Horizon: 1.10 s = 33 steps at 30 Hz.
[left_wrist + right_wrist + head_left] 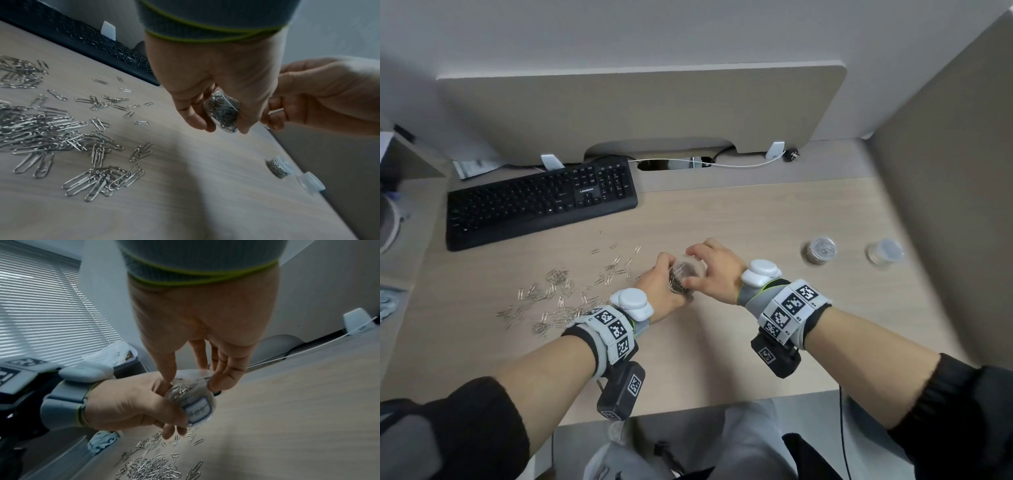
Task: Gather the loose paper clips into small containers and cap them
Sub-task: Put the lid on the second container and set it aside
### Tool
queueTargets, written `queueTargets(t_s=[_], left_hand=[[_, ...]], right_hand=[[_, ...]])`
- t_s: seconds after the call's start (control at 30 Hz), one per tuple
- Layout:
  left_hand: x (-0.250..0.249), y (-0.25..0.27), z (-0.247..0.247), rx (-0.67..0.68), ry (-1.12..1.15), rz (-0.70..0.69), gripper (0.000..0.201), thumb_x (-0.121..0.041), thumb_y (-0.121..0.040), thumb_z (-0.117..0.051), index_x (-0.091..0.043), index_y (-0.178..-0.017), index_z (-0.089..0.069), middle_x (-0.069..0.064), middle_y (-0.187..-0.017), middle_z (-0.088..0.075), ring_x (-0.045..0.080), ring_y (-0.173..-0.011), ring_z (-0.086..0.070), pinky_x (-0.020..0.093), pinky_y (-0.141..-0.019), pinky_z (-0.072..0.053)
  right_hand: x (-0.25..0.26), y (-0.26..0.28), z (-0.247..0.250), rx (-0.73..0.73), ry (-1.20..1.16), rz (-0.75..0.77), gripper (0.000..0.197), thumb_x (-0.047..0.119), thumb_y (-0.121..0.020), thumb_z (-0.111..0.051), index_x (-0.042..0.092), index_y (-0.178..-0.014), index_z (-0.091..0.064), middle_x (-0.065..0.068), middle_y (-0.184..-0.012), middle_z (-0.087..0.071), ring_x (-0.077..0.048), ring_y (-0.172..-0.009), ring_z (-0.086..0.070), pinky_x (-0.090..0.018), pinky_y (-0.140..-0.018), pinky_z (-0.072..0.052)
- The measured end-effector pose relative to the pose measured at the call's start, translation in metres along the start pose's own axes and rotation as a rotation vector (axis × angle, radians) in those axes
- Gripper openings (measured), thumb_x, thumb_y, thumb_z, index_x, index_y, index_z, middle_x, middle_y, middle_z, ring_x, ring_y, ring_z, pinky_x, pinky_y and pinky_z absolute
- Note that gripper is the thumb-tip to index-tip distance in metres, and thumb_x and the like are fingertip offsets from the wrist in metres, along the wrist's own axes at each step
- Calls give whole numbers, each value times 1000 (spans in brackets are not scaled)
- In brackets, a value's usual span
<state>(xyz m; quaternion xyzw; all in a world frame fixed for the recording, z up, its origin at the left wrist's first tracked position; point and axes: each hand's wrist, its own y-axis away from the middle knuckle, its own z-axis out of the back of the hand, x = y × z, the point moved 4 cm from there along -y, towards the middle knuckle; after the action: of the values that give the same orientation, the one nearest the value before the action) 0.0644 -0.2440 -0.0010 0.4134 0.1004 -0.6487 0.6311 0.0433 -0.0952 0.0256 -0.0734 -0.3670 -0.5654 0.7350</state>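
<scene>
My left hand (666, 277) grips a small clear container (685, 275) packed with silver paper clips and holds it just above the desk. A blue-edged label (198, 410) shows on its side. My right hand (705, 269) is over it, thumb and fingertips pinching the clear round cap (193, 374) on the container's mouth. Whether the cap is fully seated I cannot tell. Loose paper clips (558, 296) lie scattered on the desk left of both hands, and they also show in the left wrist view (51, 129).
Two more small capped containers stand to the right: one (819, 250) is full of clips, the other (885, 254) is nearer the side partition. A black keyboard (541, 202) lies at the back left. The desk's front edge (722, 404) runs below my wrists.
</scene>
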Motion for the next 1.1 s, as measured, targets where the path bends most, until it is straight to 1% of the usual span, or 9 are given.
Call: queueTargets(t_s=[0.13, 0.3, 0.5, 0.57, 0.67, 0.77, 0.87, 1.0, 1.1], left_hand=[[9, 9, 17, -22, 55, -3, 59, -38, -68, -78, -26, -112, -40, -1, -88, -66, 22, -78, -64, 33, -65, -48], [24, 19, 34, -43, 120, 6, 60, -38, -68, -82, -26, -111, -44, -3, -91, -66, 17, -81, -63, 34, -70, -49], [39, 27, 51, -40, 239, 35, 66, -26, -66, -84, -24, -120, -46, -2, -103, -66, 17, -94, -64, 36, -82, -52], [41, 29, 56, -27, 242, 37, 66, -20, -68, -83, -22, -124, -47, -1, -103, -66, 17, -92, -63, 33, -79, -51], [47, 30, 62, -14, 269, 55, 62, -13, -72, -82, -19, -125, -50, -1, -99, -65, 11, -81, -60, 22, -66, -46], [52, 29, 68, -23, 316, 73, 59, -9, -70, -83, -17, -122, -55, -3, -91, -65, 7, -70, -59, 14, -57, -43], [52, 28, 72, -12, 301, 65, 57, -11, -68, -84, -19, -118, -58, -3, -89, -67, 11, -73, -61, 15, -59, -44], [46, 28, 71, -41, 292, 48, 57, -24, -63, -85, -25, -113, -57, 1, -95, -69, 18, -82, -65, 34, -74, -54], [39, 26, 67, -60, 247, 32, 55, -26, -64, -84, -29, -111, -55, -2, -93, -68, 18, -83, -64, 35, -73, -53]], right_hand=[[21, -5, -8, 47, 13, 71, 61, 36, -81, -71, 19, -135, -50, -2, -123, -48, -13, -87, -49, -33, -94, -44], [49, -10, -14, 101, 38, 149, 54, 23, -78, -71, 15, -129, -52, -2, -124, -52, -21, -110, -54, -34, -96, -43], [71, -15, -24, 148, 37, 242, 50, 11, -79, -67, 18, -127, -53, 1, -125, -54, -20, -106, -55, -38, -93, -46], [77, -16, -25, 159, 51, 256, 52, 8, -81, -67, 18, -129, -52, 0, -128, -54, -20, -111, -55, -37, -96, -45], [83, -20, -25, 165, 68, 269, 54, 6, -81, -65, 17, -132, -51, -1, -131, -54, -21, -117, -53, -35, -100, -42], [87, -23, -25, 164, 86, 282, 54, 6, -82, -64, 18, -133, -50, -1, -132, -56, -21, -115, -54, -31, -96, -42], [88, -24, -25, 166, 44, 262, 52, 11, -83, -68, 18, -131, -51, -2, -128, -56, -21, -109, -57, -31, -93, -46], [78, -28, -22, 116, 49, 85, 60, 43, -86, -67, 19, -138, -47, -9, -124, -55, -26, -109, -57, -39, -99, -45], [74, -30, -18, 80, 97, 34, 56, 48, -86, -64, 16, -131, -53, -11, -114, -62, -27, -107, -57, -38, -93, -46]])
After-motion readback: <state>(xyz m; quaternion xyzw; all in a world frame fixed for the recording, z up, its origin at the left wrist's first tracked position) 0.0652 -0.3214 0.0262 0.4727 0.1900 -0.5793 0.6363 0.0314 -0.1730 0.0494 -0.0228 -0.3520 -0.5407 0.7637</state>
